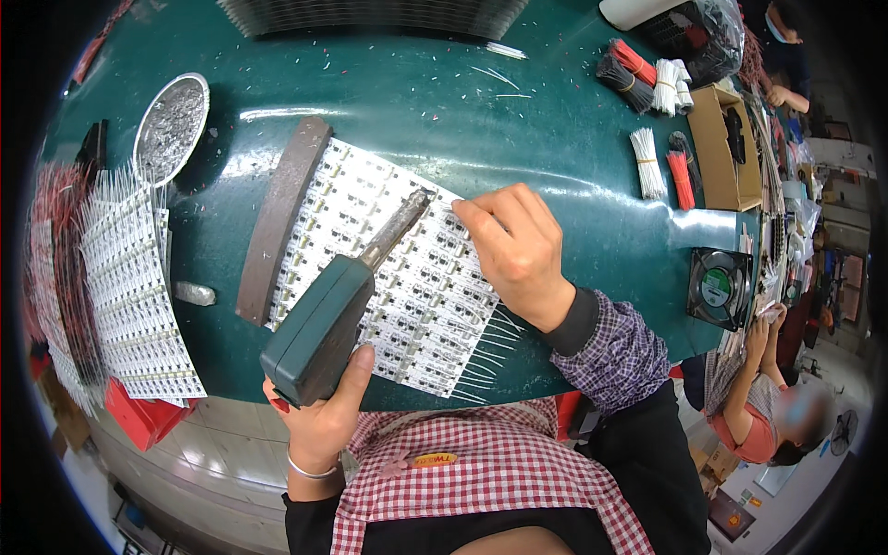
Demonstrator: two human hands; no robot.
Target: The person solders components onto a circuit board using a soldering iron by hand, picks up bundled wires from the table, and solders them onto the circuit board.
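My left hand (322, 427) grips a dark green soldering gun (319, 324) with a metal barrel. Its tip reaches the upper part of a white circuit board panel (416, 338), which is covered in rows of small parts. At the panel's upper right edge my right hand (520, 245) is closed, thumb and forefinger pinched together. Whatever is between those fingertips is too small to make out. Several thin white wires (476, 370) stick out from the panel's lower right edge. Against its left side lies a long brown bar (285, 222).
To the left are a bowl of grey bits (173, 125), wired board panels (139, 296) and a silvery lump (194, 294). Bundled wires (647, 162), a cardboard box (726, 153) and a small black fan (720, 287) stand right. Other people (758, 407) work beyond.
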